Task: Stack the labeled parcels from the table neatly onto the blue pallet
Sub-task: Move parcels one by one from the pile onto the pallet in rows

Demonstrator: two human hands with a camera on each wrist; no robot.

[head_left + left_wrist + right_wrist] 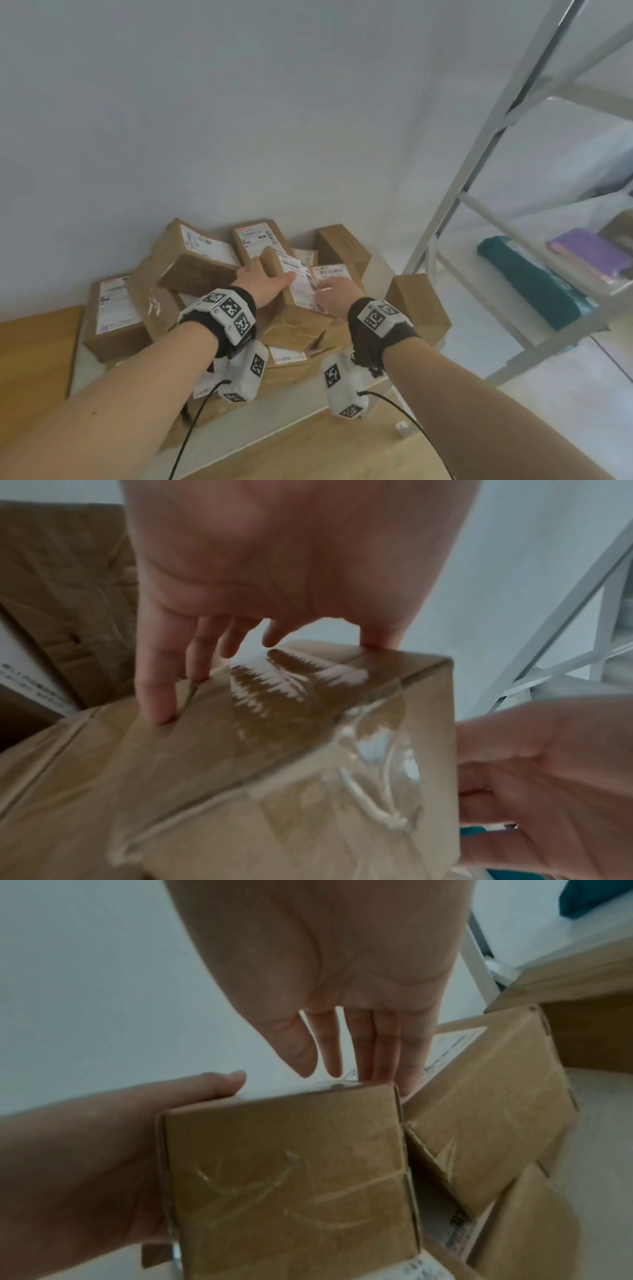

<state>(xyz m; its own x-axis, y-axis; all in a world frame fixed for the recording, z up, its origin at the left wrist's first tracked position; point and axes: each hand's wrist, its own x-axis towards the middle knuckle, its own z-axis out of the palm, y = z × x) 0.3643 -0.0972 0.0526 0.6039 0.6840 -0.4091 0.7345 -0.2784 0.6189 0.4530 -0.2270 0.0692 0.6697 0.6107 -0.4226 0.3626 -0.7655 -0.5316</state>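
A brown cardboard parcel (pixel 301 284) with a white label on top lies tilted on a heap of parcels on the table (pixel 294 404). My left hand (pixel 263 277) holds its left side, thumb across the label and fingers down the taped face (pixel 308 750). My right hand (pixel 337 294) holds the right side, fingers reaching down between this parcel (pixel 284 1164) and the neighbouring labeled box (pixel 479 1137), thumb over the label. The blue pallet is not in view.
Several other labeled parcels (pixel 195 260) are heaped against the grey wall, one flat box (pixel 113 308) at the left and a plain box (pixel 418 305) at the right. A metal shelf rack (pixel 479 171) to the right holds a teal package (pixel 534 284) and a purple one (pixel 589 253).
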